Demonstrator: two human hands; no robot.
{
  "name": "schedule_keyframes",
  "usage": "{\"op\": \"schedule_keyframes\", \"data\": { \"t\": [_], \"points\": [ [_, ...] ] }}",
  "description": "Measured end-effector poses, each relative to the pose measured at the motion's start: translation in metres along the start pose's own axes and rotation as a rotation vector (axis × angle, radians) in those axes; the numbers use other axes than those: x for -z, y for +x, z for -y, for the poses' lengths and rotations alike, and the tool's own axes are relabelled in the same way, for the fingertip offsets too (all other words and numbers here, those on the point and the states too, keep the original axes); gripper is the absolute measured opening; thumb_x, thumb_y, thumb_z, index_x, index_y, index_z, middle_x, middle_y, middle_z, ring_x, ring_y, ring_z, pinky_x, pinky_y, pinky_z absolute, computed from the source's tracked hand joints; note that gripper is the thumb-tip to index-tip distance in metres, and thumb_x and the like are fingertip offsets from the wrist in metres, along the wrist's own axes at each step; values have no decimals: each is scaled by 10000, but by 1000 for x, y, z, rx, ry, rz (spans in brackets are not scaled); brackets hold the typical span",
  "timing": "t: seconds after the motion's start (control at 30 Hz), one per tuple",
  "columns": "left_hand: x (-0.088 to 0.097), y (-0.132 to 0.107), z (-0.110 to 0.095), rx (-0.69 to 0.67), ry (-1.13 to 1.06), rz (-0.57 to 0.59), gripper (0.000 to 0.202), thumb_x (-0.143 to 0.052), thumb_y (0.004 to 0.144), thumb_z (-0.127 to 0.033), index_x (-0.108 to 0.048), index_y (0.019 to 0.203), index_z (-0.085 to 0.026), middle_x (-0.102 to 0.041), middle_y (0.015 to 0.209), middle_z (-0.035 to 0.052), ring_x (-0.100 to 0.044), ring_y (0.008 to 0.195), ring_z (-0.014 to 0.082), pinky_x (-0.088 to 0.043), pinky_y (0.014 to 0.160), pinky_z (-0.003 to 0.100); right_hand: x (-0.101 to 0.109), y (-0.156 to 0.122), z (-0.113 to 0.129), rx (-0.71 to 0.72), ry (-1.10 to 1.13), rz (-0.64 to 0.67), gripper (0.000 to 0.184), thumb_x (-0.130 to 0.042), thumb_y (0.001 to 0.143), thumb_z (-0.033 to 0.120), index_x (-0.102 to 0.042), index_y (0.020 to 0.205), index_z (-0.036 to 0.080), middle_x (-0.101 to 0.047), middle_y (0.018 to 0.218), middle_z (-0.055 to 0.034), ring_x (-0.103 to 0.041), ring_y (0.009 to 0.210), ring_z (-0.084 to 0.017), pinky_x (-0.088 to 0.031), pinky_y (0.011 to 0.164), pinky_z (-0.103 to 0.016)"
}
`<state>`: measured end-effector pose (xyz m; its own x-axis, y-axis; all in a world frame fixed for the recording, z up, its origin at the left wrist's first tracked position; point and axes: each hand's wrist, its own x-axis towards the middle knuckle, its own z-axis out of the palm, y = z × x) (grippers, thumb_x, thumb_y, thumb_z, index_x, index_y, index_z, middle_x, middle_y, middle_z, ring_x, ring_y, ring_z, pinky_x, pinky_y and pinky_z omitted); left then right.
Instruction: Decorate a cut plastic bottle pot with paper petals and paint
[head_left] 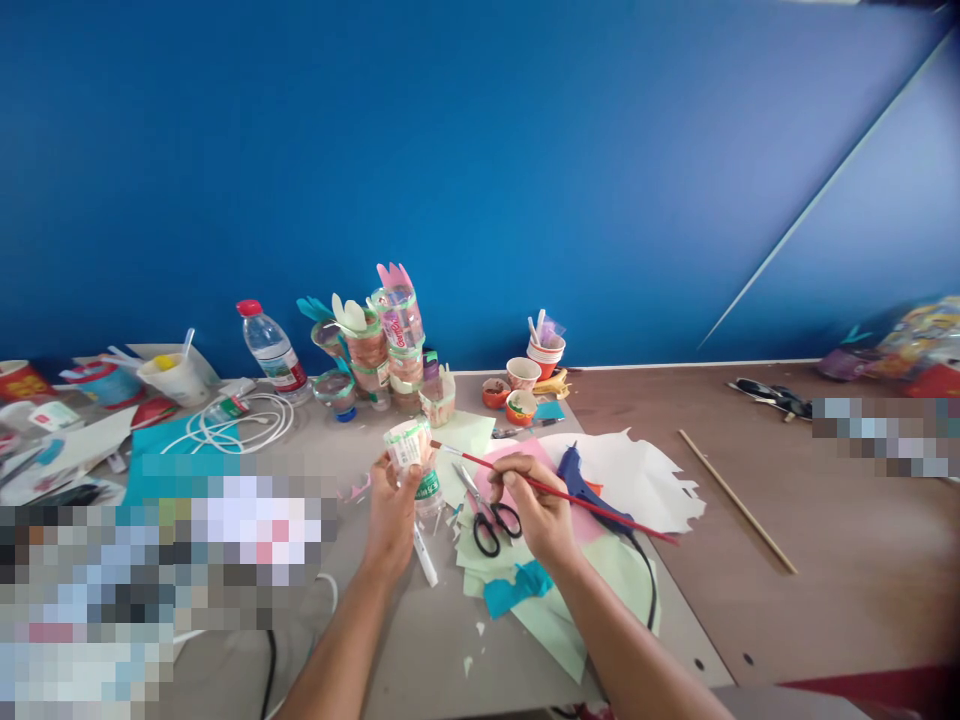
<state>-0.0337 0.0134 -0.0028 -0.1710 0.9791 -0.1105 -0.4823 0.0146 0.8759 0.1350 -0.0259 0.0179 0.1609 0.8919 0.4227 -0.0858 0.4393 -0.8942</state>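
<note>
Blue wall (480, 150) fills the top half. Below it is a brown table (825, 560), cut off at the bottom edge. Two pixelated patches hide things: a big one at lower left, a small one at far right, contents unreadable. Loose paper sheets (637, 480) in white, pink, pale green and teal overlap mid-table, partly under the forearms.

One stack of cut plastic bottles (386, 350) stands by the wall, and one capped water bottle (274, 352) is to its left. One coiled white cable (240, 420). One wooden stick (739, 515) lies apart to the right. One blue glue gun (577, 475), with its cord running off under the right arm. One pair of black-handled scissors (487, 515). Small cups (523, 375) near the wall, four I think; they are too small to be sure.

Left hand (391, 515) has its fingers wrapped around a cut bottle piece (409, 445), held up over the table just in front of the stack. Right hand (536, 510) pinches a red paintbrush (555, 490) — the bristle end sits right at the bottle piece's side.
</note>
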Motion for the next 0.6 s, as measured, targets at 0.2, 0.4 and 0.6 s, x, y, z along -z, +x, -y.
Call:
{"op": "schedule_keyframes", "data": {
  "t": [0.2, 0.4, 0.6],
  "points": [
    [3, -1, 4, 19, 76, 52, 675, -754, 674, -423, -432, 1231, -221, -705, 926, 47, -681, 771, 181, -506, 693, 298, -1, 2, -2, -13, -7, -23, 138, -533, 870, 266, -650, 835, 203, -625, 734, -11, -580, 573, -122, -498, 570, -270],
    [0, -4, -4, 61, -11, 89, 603, -743, 694, -407, -484, 1210, -233, -698, 989, 46, -677, 817, 172, -502, 719, 282, -1, 3, 1, -84, 9, -36, 143, -554, 845, 282, -646, 792, 188, -626, 702, -14, -583, 565, -127, -505, 554, -273],
    [-3, -6, -7, 84, -69, 95, 533, -777, 658, -306, -538, 1133, -258, -683, 1047, 33, -652, 910, 169, -491, 755, 259, -2, 3, 0, -54, 58, -69, 121, -549, 842, 254, -646, 805, 192, -635, 709, -7, -587, 563, -124, -503, 591, -289]
  ]
}}
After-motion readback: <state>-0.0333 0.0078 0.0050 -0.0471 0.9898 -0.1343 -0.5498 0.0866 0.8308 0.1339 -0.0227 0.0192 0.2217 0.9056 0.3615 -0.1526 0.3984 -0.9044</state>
